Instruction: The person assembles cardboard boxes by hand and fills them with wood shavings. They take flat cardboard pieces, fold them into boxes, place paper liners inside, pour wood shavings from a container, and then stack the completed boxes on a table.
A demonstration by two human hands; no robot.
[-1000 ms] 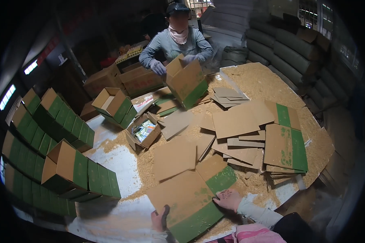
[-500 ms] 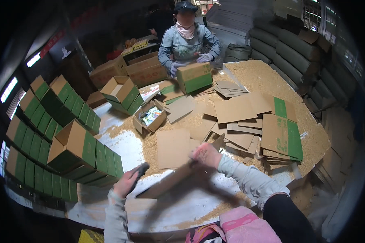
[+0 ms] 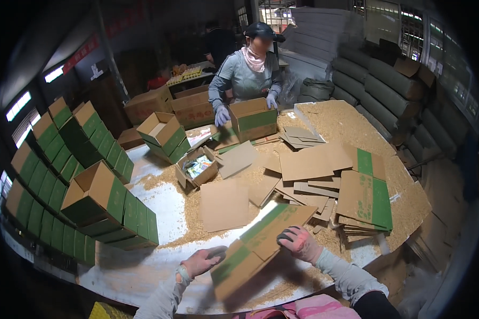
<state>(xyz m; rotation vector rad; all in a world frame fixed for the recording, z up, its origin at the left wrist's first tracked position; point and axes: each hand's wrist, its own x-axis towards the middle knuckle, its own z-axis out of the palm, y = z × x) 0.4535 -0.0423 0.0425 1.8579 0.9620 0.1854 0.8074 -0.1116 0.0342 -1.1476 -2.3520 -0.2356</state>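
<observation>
A brown and green carton (image 3: 261,242), partly flattened and tilted, is held above the near part of the table. My right hand (image 3: 301,244), in a pink glove with dark fingers, is closed on its right edge. My left hand (image 3: 205,261), gloved the same way, has its fingers bent together at the carton's left edge; its exact hold is partly hidden. Beyond the carton lies a plain cardboard sheet (image 3: 224,206). To the right is a stack of flat green-banded cartons (image 3: 356,196), next to loose cardboard sheets (image 3: 311,162).
Stacked open green-banded boxes (image 3: 98,196) line the left side. A small box with colourful packets (image 3: 199,166) stands mid-table on scattered brown husks (image 3: 351,125). Across the table a co-worker (image 3: 247,77) has gloved hands on an upright carton (image 3: 254,119). Filled sacks (image 3: 378,80) are piled at the right.
The carton has turned to show its broad green-banded side and come nearer. My left hand has moved right to its edge. The co-worker's carton now stands with its open top showing.
</observation>
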